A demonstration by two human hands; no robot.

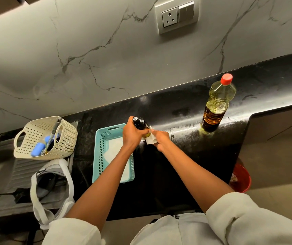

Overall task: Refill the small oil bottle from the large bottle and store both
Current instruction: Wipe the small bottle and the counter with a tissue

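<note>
While the left hand (pixel 132 134) curls its fingers round the small oil bottle (pixel 140 123), the right hand (pixel 161 141) pinches a white tissue (pixel 150 139) against the bottle's lower side, just right of the left hand. A little yellow oil shows in the bottle between the two hands.

Just left of the left hand lies a teal basket (pixel 101 149) holding a sheet of white paper (pixel 114 149); the left forearm crosses over it. Farther left, a cream basket (pixel 67 138) holds blue-handled tools (pixel 37 150).

Well to the right of the right hand and nearer the wall, the large bottle (pixel 216 105) stands upright on the black tabletop (pixel 177 165), red cap (pixel 226 79) on, yellow oil inside. A red bucket (pixel 242 175) sits on the floor past the tabletop's right edge.

The small oil bottle stands near upright, dark cap (pixel 136 119) uppermost, long axis leaning slightly.
</note>
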